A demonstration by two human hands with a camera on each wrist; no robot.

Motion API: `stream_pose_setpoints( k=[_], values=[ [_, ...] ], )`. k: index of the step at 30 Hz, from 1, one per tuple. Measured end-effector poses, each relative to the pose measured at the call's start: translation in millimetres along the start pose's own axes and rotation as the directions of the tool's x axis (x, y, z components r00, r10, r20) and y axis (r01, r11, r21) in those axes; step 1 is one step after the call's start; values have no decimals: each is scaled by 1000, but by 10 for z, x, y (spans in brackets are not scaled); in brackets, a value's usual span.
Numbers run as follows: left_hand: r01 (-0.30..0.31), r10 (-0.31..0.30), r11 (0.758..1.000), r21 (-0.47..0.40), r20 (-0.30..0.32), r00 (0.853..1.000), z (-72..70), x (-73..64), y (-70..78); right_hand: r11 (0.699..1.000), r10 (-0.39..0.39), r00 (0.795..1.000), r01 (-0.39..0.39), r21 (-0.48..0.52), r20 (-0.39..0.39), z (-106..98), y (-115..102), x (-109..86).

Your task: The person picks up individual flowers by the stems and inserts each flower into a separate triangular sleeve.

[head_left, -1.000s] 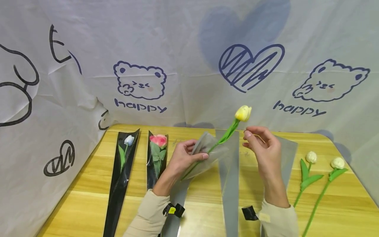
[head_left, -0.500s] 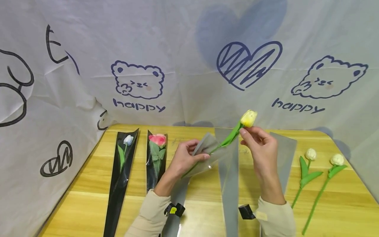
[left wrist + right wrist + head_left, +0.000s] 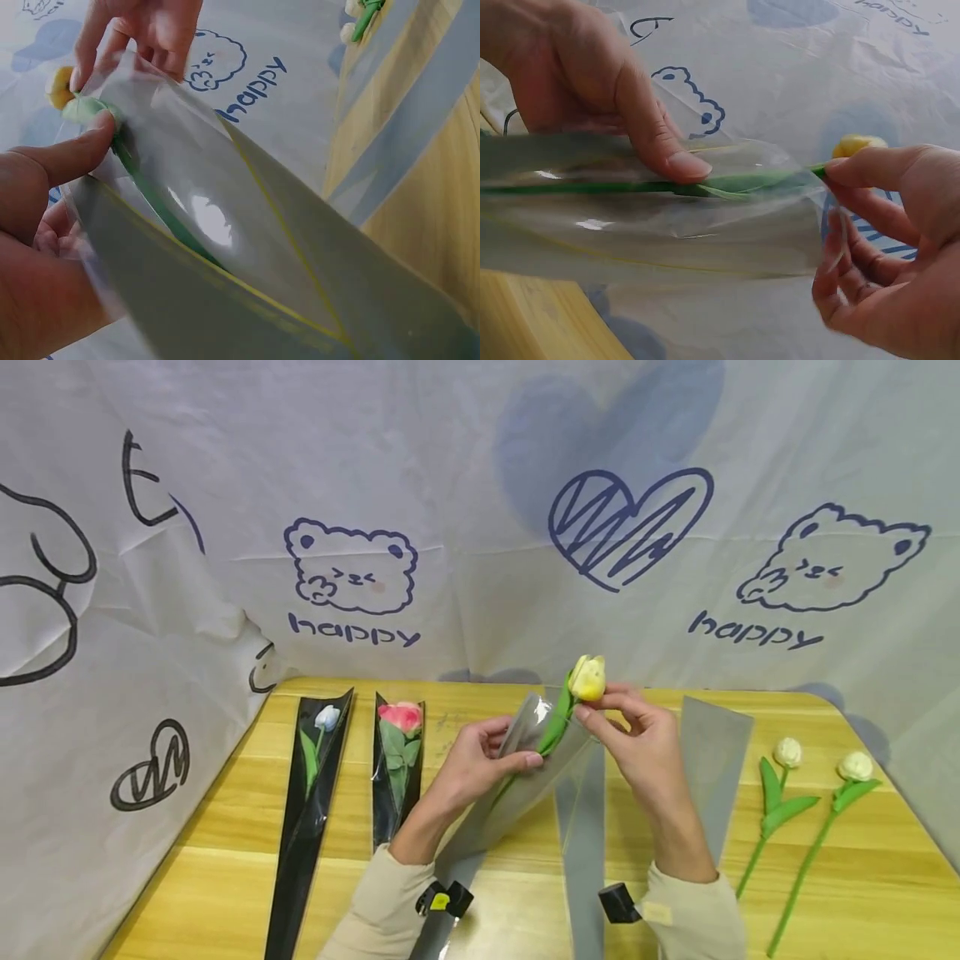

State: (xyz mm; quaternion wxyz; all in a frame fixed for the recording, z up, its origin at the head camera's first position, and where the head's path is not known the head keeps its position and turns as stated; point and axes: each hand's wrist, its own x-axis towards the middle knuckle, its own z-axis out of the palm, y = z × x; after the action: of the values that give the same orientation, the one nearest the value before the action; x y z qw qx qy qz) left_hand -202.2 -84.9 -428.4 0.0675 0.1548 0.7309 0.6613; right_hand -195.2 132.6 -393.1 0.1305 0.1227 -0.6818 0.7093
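Note:
A yellow-white artificial tulip (image 3: 588, 678) lies along a clear and grey flower sleeve (image 3: 501, 806), its bloom sticking out past the upper end. My left hand (image 3: 480, 762) grips the sleeve near that end, thumb laid over the tulip's stem and leaves. In the right wrist view the green stem (image 3: 577, 187) runs lengthwise in the sleeve. Just below the bloom, my right hand (image 3: 637, 743) pinches the stem between thumb and index finger, at the sleeve's mouth. The left wrist view shows the yellow-edged sleeve (image 3: 285, 232) slanting away from the left thumb.
Two black wrapped flowers lie at left: a pale blue tulip (image 3: 327, 717) and a pink rose (image 3: 401, 717). Further grey sleeves (image 3: 585, 860) lie flat on the wooden table (image 3: 517, 910). Two white tulips (image 3: 855, 766) rest at right. A drawn-on white cloth (image 3: 465, 527) hangs behind.
The right hand has taken hold of the tulip below its bloom and drawn it left and down toward the left hand. More of the stem and leaves now lies within the sleeve.

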Motion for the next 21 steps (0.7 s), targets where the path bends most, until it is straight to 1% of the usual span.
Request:
stream_pose_setpoints(
  k=[4,6,10,14,17,21],
  values=[
    [-24,24,1000,17,14,1000,-4,-14,44,995,67,996,-63,-72,52,-28,-18,-12],
    [-42,41,999,26,24,999,-5,-20,64,992,90,992,-82,-93,88,-52,-25,-10],
    [-77,74,996,46,54,996,-3,-36,85,984,169,975,-158,-85,143,-118,-19,-8],
    [-103,99,993,58,73,992,0,-41,95,964,264,953,-257,-64,146,-155,-32,0],
    [-114,110,992,50,81,991,8,-38,94,961,276,948,-268,-72,157,-149,-48,0],
    [-123,120,992,40,78,990,15,-44,94,965,258,940,-242,-98,221,-106,-57,-7]
  ],
)
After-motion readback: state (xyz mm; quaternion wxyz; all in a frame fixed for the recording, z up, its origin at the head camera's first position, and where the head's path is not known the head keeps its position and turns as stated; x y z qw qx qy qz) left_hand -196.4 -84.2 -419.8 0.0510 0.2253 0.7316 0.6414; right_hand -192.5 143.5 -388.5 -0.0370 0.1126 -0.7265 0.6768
